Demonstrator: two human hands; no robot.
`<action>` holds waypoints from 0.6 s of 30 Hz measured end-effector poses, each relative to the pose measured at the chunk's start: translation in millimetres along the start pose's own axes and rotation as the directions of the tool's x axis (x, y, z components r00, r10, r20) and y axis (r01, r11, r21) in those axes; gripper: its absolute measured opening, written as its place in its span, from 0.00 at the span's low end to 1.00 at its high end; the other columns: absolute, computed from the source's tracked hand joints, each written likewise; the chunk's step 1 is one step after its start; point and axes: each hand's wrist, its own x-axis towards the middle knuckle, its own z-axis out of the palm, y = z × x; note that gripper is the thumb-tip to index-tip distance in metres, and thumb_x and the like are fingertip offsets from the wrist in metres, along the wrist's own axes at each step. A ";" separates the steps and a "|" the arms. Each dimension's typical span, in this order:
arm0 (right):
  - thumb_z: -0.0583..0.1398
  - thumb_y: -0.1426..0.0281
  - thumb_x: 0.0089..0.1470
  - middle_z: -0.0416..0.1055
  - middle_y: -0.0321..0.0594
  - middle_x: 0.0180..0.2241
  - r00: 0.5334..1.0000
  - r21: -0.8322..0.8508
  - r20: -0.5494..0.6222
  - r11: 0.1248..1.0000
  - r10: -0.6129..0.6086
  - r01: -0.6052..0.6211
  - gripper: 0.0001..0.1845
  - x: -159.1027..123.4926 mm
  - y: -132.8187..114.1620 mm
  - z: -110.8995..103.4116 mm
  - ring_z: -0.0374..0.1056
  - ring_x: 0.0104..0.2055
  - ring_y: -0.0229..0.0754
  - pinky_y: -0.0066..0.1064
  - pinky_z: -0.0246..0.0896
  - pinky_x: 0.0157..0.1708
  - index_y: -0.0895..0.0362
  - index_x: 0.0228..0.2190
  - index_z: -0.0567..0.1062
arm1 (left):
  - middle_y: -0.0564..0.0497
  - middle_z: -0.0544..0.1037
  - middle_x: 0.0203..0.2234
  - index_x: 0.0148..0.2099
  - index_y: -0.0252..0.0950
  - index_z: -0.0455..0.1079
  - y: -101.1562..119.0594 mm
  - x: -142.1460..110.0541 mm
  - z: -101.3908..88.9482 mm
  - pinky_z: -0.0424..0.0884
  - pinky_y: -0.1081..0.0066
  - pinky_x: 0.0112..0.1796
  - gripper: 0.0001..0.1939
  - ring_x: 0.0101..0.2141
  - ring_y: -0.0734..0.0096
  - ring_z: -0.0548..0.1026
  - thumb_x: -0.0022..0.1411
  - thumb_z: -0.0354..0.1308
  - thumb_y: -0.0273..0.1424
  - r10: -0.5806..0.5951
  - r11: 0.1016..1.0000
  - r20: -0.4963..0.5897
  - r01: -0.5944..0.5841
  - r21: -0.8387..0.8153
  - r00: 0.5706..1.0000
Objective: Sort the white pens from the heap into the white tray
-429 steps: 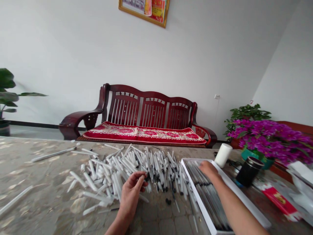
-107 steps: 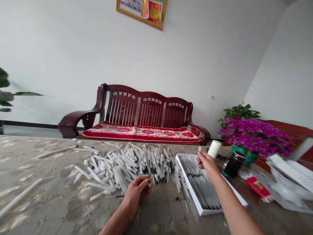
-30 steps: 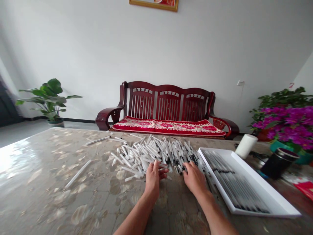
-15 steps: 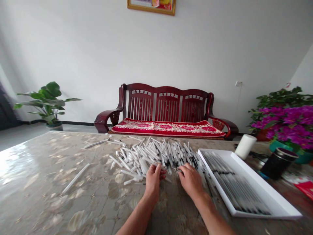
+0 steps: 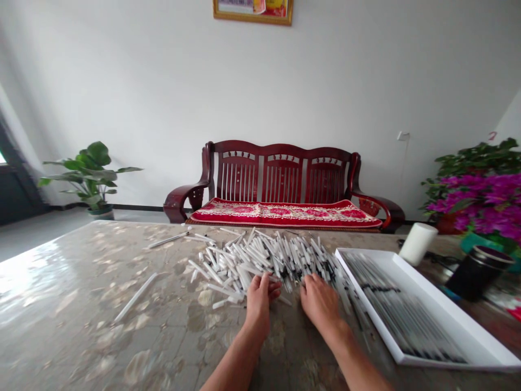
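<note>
A loose heap of whitish plastic pen parts, some with dark ends, lies across the middle of the table. At its near edge is my left hand, thumb against curled fingers; whatever they grip blends into the heap. My right hand is palm down at the heap's near right side, its fingers bent together, with a small bit at the fingertips too blurred to name. To the right, a shallow white box holds two rows of slim, clear pens with dark ends.
A single white tube and a thin pen lie left on the patterned table. Beyond the box stand a white cylinder, a black cup and purple flowers. A wooden bench is behind the table.
The view has shifted slightly, so everything sits a little further right. Both hands stay at the heap's near edge; the right fingers look a little more tucked in.
</note>
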 end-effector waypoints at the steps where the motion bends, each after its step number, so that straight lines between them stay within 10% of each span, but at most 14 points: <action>1: 0.55 0.73 0.62 0.78 0.47 0.38 1.000 0.023 -0.018 1.000 0.012 -0.011 0.09 -1.7 2.6 0.1 0.76 0.41 0.47 0.30 0.61 0.32 0.57 0.38 0.76 | 0.52 0.78 0.23 0.29 0.36 0.69 1.4 0.0 0.4 0.73 0.73 0.25 0.18 0.25 0.69 0.79 0.47 0.70 0.43 -0.009 0.999 -0.008 0.009 -0.034 1.000; 9: 0.54 0.74 0.60 0.80 0.41 0.39 0.959 0.516 -0.255 0.820 -0.128 0.246 0.11 -5.8 18.0 19.1 0.76 0.42 0.43 0.30 0.67 0.41 0.53 0.36 0.77 | 0.45 0.82 0.28 0.35 0.35 0.68 14.6 -0.1 2.1 0.77 0.74 0.28 0.05 0.27 0.70 0.82 0.66 0.56 0.26 -0.098 0.961 -0.126 0.061 -0.270 0.987; 18: 0.52 0.74 0.60 0.78 0.42 0.36 0.953 0.590 -0.254 0.754 -0.166 0.288 0.14 -6.5 19.2 23.2 0.74 0.42 0.44 0.32 0.67 0.44 0.53 0.35 0.78 | 0.47 0.83 0.29 0.33 0.37 0.67 17.6 5.2 -2.9 0.77 0.74 0.29 0.08 0.28 0.70 0.82 0.67 0.55 0.27 -0.094 0.951 -0.148 0.046 -0.305 0.985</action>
